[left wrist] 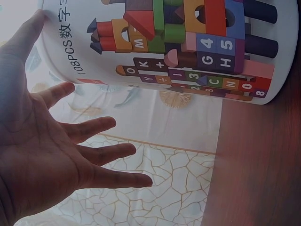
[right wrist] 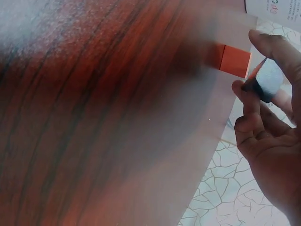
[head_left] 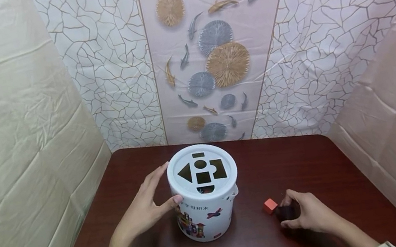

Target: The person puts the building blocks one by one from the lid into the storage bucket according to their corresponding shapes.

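A white toy-block bucket [head_left: 214, 213] stands upright on the table, its lid [head_left: 228, 166] cut with triangular, round, rectangular and notched holes. My left hand [head_left: 143, 210] is at the bucket's left side, thumb and fingertips right at the lid's rim. In the left wrist view that hand [left wrist: 47, 146] has its fingers spread straight beside the printed wall. To the right of the bucket, my right hand [head_left: 311, 211] pinches a dark block [head_left: 288, 212] between thumb and fingers. One face of this block [right wrist: 269, 80] shines pale in the right wrist view. Just left of it lies an orange-red cube [head_left: 270, 206].
The dark red wooden table [head_left: 292, 160] backs onto a patterned cloth [head_left: 211, 108]. Pale cloth walls [head_left: 26, 140] rise at both sides. A carrying-handle lug [head_left: 235, 190] sticks out on the bucket's right side.
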A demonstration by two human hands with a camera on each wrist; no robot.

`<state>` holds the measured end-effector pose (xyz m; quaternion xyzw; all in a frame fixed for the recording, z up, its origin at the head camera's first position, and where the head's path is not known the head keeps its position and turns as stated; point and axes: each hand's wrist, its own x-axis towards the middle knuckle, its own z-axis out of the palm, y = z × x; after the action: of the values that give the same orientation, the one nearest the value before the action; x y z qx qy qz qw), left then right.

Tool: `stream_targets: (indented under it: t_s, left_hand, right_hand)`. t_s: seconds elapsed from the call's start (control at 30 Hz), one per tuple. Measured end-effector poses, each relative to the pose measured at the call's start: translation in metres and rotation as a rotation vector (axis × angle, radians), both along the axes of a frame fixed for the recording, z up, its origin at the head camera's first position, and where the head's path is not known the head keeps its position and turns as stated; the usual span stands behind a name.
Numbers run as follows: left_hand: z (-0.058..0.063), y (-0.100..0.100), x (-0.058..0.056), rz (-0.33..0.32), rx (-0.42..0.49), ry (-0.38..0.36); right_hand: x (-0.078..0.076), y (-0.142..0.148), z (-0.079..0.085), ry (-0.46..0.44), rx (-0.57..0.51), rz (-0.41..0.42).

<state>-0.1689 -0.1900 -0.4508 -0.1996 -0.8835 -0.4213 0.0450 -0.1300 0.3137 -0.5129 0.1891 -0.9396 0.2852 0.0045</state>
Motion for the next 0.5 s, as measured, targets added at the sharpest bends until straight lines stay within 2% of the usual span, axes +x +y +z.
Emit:
stream_targets:
  t_s: [0.23,0.5]
  left_hand:
    - [-0.001,0.0,0.001,0.007,-0.015,-0.001]
    - [-0.001,0.0,0.0,0.003,-0.018,0.015]
  right_hand:
    - [0.001,-0.006,0.008,0.19,-0.031,-0.006]
    - [-0.006,-0.019,0.04,0.357,-0.037,0.041]
